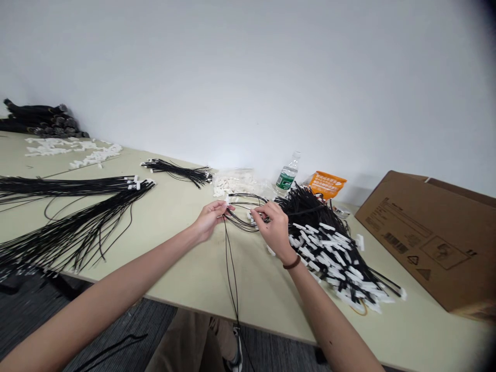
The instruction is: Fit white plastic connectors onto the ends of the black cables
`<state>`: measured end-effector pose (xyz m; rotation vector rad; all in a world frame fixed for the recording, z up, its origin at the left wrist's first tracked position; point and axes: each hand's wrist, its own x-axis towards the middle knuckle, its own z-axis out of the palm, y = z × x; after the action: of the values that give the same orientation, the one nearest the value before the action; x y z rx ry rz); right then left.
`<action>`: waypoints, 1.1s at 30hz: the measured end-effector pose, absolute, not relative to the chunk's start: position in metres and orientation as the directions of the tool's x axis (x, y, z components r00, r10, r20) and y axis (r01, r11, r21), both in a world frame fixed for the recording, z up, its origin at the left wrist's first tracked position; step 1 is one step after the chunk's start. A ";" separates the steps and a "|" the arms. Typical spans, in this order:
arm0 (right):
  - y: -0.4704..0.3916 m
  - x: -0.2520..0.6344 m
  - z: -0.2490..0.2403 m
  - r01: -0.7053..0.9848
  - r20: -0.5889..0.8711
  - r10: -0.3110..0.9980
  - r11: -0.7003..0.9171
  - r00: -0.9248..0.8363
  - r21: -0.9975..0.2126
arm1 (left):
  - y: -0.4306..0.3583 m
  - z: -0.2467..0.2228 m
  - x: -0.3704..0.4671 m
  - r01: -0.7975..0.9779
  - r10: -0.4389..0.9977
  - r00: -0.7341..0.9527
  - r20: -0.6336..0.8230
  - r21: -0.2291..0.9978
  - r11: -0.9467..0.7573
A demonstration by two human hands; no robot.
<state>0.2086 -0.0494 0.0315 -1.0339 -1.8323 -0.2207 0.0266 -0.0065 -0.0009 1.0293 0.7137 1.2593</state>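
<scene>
Black thin cables (pixel 242 225) form a loop between my hands over the middle of the table. My left hand (pixel 210 219) is closed on the cables at the loop's left side, where a small white piece shows at the fingertips. Two cable strands hang from there past the table's front edge. My right hand (pixel 273 222) is pinched at the loop's right side, thumb and forefinger together; what lies between them is too small to make out. Just right of this hand lies a big heap of black cables with white connectors (pixel 329 253).
A cardboard box (pixel 430 243) stands at the right. Behind the heap are a water bottle (pixel 287 174) and an orange packet (pixel 325 184). A clear bag of white parts (pixel 242 183) lies at the back. Cable bundles (pixel 77 227) and loose white pieces (pixel 96 154) spread leftward.
</scene>
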 end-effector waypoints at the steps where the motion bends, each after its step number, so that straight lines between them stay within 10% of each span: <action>1: -0.050 0.209 0.031 0.732 0.818 0.552 0.622 -0.159 -0.277 | -0.006 -0.001 0.027 -0.414 0.975 0.200 0.101 0.910 -0.009; 33: -0.042 0.210 0.025 0.523 0.682 0.730 0.599 -0.045 -0.607 | -0.010 0.000 0.026 -0.348 0.953 0.259 0.156 0.936 -0.059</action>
<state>0.2096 -0.0416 0.0252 -1.0421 -1.7067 0.2306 0.0264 -0.0097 -0.0001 1.1525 0.6966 1.2163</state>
